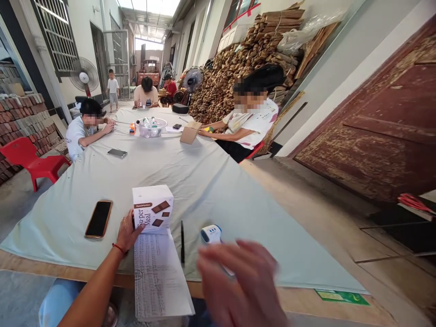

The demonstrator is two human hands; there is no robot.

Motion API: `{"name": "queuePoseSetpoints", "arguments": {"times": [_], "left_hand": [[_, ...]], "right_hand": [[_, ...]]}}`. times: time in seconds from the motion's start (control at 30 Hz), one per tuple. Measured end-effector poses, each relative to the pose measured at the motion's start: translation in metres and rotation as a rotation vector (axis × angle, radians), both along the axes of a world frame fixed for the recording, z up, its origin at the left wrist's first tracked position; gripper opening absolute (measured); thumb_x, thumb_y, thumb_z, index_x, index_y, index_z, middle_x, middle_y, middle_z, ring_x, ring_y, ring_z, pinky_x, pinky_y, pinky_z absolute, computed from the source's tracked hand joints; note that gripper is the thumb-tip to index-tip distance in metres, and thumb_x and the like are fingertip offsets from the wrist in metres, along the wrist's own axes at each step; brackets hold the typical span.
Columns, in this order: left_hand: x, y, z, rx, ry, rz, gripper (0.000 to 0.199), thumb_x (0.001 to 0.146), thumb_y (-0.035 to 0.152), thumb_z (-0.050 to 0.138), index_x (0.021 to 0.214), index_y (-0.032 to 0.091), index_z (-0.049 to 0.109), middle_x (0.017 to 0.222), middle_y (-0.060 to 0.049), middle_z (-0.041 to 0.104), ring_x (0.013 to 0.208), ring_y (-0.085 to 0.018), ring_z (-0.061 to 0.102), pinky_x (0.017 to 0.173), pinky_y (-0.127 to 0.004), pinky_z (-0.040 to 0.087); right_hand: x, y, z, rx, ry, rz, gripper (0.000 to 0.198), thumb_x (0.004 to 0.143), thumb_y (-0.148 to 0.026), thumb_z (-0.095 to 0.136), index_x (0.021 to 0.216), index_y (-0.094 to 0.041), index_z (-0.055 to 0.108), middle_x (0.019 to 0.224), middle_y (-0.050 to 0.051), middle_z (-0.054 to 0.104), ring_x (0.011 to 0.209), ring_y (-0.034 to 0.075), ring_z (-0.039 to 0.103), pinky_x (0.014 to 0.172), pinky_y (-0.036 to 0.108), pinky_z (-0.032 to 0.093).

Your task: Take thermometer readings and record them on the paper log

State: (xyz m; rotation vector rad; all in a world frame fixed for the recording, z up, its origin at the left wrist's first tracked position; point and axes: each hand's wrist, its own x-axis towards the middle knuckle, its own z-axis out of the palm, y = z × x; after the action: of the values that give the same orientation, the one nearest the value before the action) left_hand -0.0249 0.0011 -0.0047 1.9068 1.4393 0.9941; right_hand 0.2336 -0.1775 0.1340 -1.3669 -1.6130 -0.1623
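Observation:
My left hand grips the lower left side of a white cardboard box printed "Super Meal" with brown squares, its thumb across the front. A printed paper sheet lies below the box and hangs over the table's near edge. My right hand, blurred by motion, is raised at the lower right with fingers apart and nothing visible in them. Just beyond it lies a white and blue handheld device, partly hidden, that looks like an infrared thermometer. Between box and device lies a black pen.
A phone lies left of the box, another phone farther off. Beyond stand a clear plastic basin with bottles and an open cardboard box. People sit around the cloth-covered table. A red chair stands left.

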Motion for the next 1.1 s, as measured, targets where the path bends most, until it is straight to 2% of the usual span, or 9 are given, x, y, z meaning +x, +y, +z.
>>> {"name": "queuePoseSetpoints", "arguments": {"times": [0.1,0.2,0.27,0.37,0.53,0.8,0.9,0.97,1.1], "left_hand": [[0.0,-0.001,-0.001,0.009,-0.001,-0.018,0.065,0.088,0.049,0.063,0.145,0.021,0.049,0.135,-0.015,0.066,0.128,-0.035,0.058,0.108,-0.055,0.044],[0.0,-0.002,-0.003,0.006,-0.01,0.002,0.064,0.089,0.048,0.061,0.146,0.021,0.048,0.137,-0.015,0.065,0.13,-0.035,0.057,0.11,-0.054,0.043],[-0.001,-0.002,-0.005,-0.001,-0.023,0.027,0.063,0.091,0.049,0.058,0.147,0.021,0.048,0.138,-0.015,0.064,0.131,-0.035,0.056,0.11,-0.054,0.043],[-0.002,-0.001,-0.008,-0.004,-0.035,0.06,0.063,0.093,0.048,0.054,0.149,0.02,0.045,0.142,-0.016,0.062,0.133,-0.034,0.055,0.111,-0.054,0.042],[-0.002,-0.002,-0.007,0.009,-0.005,0.067,0.056,0.095,0.048,0.051,0.143,0.02,0.05,0.134,-0.015,0.066,0.127,-0.034,0.058,0.107,-0.054,0.045],[0.0,-0.002,-0.005,0.006,0.033,0.068,0.055,0.094,0.047,0.052,0.14,0.018,0.05,0.131,-0.016,0.067,0.123,-0.034,0.059,0.104,-0.054,0.046],[0.002,-0.002,0.0,0.008,0.046,0.073,0.049,0.094,0.046,0.053,0.134,0.02,0.054,0.124,-0.014,0.07,0.115,-0.033,0.062,0.103,-0.053,0.046],[0.004,-0.001,0.004,0.019,0.045,0.06,0.045,0.094,0.045,0.053,0.131,0.02,0.055,0.123,-0.013,0.07,0.114,-0.033,0.062,0.102,-0.053,0.046],[0.006,0.0,0.009,0.033,0.049,0.055,0.046,0.094,0.047,0.05,0.13,0.019,0.055,0.121,-0.014,0.07,0.112,-0.033,0.062,0.099,-0.053,0.048]], "right_hand": [[0.035,0.047,-0.035,-0.167,-0.125,-0.209,0.036,0.094,-0.044,0.05,0.12,-0.027,0.069,0.115,0.016,0.069,0.113,0.034,0.064,0.095,0.054,0.051],[0.068,0.067,-0.088,-0.624,-0.215,-0.545,0.047,0.088,-0.045,0.059,0.122,-0.013,0.066,0.121,0.026,0.066,0.111,0.04,0.065,0.088,0.054,0.053],[0.081,0.064,-0.119,-0.88,-0.257,-0.585,0.046,0.087,-0.046,0.063,0.118,-0.014,0.067,0.117,0.024,0.067,0.108,0.039,0.067,0.084,0.049,0.055],[0.085,0.056,-0.144,-0.954,-0.313,-0.535,0.04,0.095,-0.043,0.054,0.117,-0.013,0.067,0.113,0.022,0.068,0.105,0.034,0.069,0.082,0.042,0.055],[0.075,0.068,-0.14,-0.917,-0.241,-0.555,0.049,0.094,-0.041,0.054,0.131,-0.009,0.061,0.113,0.024,0.068,0.102,0.033,0.072,0.083,0.041,0.055],[0.087,0.069,-0.128,-1.044,-0.009,-0.542,0.042,0.091,-0.052,0.048,0.094,-0.016,0.071,0.102,0.022,0.073,0.096,0.036,0.071,0.079,0.044,0.054],[0.069,0.066,-0.11,-0.924,0.251,-0.408,0.039,0.084,-0.052,0.051,0.09,-0.019,0.07,0.091,0.016,0.074,0.088,0.031,0.069,0.075,0.04,0.052],[0.044,0.068,-0.096,-0.736,0.517,-0.252,0.042,0.077,-0.059,0.057,0.087,-0.02,0.068,0.084,0.009,0.071,0.08,0.026,0.065,0.071,0.035,0.051],[-0.022,0.073,-0.077,-0.651,0.895,0.221,0.044,0.073,-0.066,0.064,0.076,-0.022,0.062,0.062,-0.002,0.056,0.061,0.017,0.05,0.058,0.029,0.045]]}}
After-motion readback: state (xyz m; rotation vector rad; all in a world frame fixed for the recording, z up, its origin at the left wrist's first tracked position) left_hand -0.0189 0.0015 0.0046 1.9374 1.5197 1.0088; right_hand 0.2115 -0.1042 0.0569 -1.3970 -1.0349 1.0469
